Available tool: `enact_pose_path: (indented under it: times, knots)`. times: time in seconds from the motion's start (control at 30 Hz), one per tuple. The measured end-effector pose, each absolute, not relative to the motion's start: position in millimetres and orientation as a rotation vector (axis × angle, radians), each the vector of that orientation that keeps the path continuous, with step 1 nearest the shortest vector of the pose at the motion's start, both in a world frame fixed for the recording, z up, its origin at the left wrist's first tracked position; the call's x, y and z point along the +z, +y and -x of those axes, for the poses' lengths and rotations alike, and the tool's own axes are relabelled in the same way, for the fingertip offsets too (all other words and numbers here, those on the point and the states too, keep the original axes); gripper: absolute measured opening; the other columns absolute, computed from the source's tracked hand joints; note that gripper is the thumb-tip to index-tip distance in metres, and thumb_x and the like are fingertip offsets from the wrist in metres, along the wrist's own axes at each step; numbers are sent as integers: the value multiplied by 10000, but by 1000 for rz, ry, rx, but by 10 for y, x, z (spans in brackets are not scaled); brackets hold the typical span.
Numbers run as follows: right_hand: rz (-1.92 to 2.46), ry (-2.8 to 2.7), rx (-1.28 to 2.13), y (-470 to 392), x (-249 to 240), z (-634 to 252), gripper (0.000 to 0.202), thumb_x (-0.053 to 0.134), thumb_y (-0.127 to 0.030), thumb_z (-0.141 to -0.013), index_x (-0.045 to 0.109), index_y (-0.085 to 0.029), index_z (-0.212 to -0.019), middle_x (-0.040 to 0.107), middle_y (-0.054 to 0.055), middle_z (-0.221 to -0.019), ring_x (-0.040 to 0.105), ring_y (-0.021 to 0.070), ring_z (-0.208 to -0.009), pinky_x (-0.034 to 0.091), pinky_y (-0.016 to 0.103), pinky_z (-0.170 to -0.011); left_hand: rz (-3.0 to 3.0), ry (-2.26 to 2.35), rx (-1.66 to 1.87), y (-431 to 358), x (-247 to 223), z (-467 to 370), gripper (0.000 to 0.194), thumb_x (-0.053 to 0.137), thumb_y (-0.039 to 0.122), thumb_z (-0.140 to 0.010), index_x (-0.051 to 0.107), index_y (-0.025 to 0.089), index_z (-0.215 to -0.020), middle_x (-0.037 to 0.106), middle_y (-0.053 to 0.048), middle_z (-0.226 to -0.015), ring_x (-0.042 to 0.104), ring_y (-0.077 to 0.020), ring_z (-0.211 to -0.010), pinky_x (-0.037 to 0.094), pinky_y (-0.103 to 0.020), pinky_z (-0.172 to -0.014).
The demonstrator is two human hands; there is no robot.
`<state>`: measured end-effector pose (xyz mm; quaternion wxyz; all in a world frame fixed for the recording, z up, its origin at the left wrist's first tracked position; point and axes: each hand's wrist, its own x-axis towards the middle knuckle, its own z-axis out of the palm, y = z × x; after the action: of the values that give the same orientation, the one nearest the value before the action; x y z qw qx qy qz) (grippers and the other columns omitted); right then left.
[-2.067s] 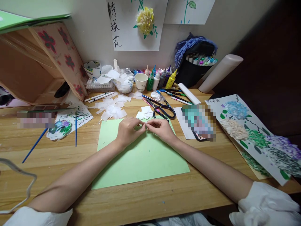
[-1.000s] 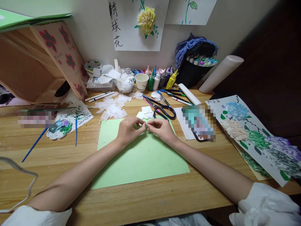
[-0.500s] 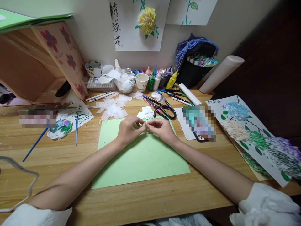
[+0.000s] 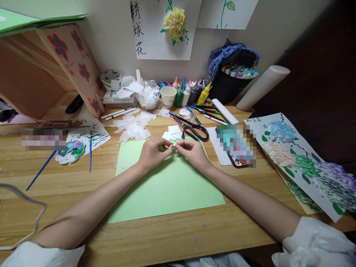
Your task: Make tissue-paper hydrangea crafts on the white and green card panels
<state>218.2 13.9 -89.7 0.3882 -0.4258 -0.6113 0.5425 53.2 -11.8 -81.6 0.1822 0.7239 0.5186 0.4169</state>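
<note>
Above the far part of a light green sheet of paper (image 4: 167,185), my left hand (image 4: 154,154) and my right hand (image 4: 192,152) meet at their fingertips. Between them they pinch a tiny piece of white paper (image 4: 174,145), most of it covered by the fingers. Just beyond my hands lie several small white paper squares (image 4: 172,132). A pair of black-handled scissors (image 4: 194,128) rests behind my right hand. Farther back on the left, loose white paper pieces (image 4: 135,128) are spread over the wooden table (image 4: 133,243).
A paper cup (image 4: 168,97), a bowl of paper scraps (image 4: 148,99) and paint bottles (image 4: 191,94) line the wall. A phone (image 4: 239,148) and flower artwork (image 4: 303,163) lie on the right. Paintbrushes (image 4: 41,170), a palette (image 4: 71,152) and a cardboard box (image 4: 72,66) occupy the left.
The fingertips have shifted slightly, and a little more of the white paper piece shows between them. Both arms stay nearly where they were.
</note>
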Motion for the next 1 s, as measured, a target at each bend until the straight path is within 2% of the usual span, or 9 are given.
enact_pose_path:
  times: [0.17, 0.47, 1.0]
  knots:
    - [1106, -1514, 1388, 140, -907, -2176, 235, 683, -362, -684, 679, -142, -768, 660, 41, -689, 610, 149, -637, 480, 270, -597, -1998, 1531, 1144, -117, -815, -528, 132, 608, 270, -762, 693, 183, -710, 683, -10, -649, 553, -110, -554, 419, -230, -541]
    - [1077, -1562, 1356, 141, -932, -2170, 210, 701, -331, -661, 677, -146, -759, 629, 31, -668, 534, 125, -583, 406, 260, -539, -1879, 1625, 1103, -151, -816, -562, 170, 610, 276, -732, 636, 168, -604, 644, -3, -590, 514, -104, -529, 386, -223, -524]
    - [1068, -1614, 1301, 146, -934, -2188, 158, 656, -308, -706, 637, -155, -742, 598, 24, -677, 527, 134, -623, 411, 260, -569, -1745, 1489, 1116, -138, -800, -575, 196, 595, 280, -751, 615, 148, -607, 614, 3, -577, 482, -91, -529, 373, -210, -513]
